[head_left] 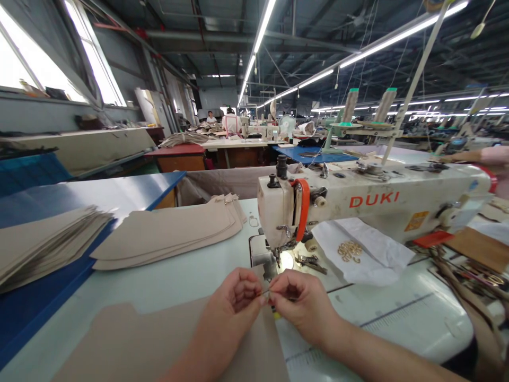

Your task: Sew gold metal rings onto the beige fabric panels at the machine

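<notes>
My left hand [237, 300] and my right hand [304, 302] meet just in front of the sewing machine's needle area. Both are closed, fingertips pinched together around something small and thin, too small to make out. Beneath my left hand and forearm lies a large beige panel [159, 334], flat on the pale table. Its narrow upper tip reaches toward the presser foot. The sewing machine [330, 207], white with an orange lever, stands right behind my hands with its lamp lit. To the right, small gold-coloured metal rings [350, 250] are heaped on white paper [369, 270].
Several stacked beige panels [170, 233] lie left of the machine; another stack [47, 239] rests on the blue table [91, 270]. Dark metal clip-like parts [312, 262] sit by the needle. Thread cones [350, 106] stand behind. At far right, another person's arm [465, 155] shows.
</notes>
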`<state>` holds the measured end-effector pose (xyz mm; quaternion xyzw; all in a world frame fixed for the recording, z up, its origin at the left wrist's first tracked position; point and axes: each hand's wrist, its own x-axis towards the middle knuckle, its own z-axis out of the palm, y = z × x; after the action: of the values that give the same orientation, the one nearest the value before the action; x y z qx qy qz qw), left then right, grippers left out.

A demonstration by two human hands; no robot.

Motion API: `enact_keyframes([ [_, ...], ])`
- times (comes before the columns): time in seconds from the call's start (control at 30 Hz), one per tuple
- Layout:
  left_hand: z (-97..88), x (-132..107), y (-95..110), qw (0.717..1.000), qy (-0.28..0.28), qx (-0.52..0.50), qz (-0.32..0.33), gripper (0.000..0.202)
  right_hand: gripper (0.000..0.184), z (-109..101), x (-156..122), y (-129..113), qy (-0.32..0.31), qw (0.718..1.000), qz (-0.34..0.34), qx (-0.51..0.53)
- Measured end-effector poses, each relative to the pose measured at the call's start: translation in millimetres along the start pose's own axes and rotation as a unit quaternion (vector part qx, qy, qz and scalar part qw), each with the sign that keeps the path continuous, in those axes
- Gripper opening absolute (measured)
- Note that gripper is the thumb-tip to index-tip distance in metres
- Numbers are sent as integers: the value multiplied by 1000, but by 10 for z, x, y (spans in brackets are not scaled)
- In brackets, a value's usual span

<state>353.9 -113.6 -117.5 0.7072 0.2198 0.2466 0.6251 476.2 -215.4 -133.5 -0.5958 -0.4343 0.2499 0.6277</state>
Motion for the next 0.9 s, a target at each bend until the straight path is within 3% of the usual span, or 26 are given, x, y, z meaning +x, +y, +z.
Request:
enact_keyframes([
  [0.23,1,-85,21,988,36,132,67,10,11,-23,10,10,-32,988,53,142],
  [0.37,6,-83,17,985,36,153,73,9,1,-47,3,7,-40,995,50,74],
  [0.63,-14,-81,43,991,7,126,52,7,10,-88,-10,-89,-66,996,-10,-62],
  [0.9,8,-74,19,992,7,115,47,7,12,-109,-6,-124,-76,987,-29,-135],
])
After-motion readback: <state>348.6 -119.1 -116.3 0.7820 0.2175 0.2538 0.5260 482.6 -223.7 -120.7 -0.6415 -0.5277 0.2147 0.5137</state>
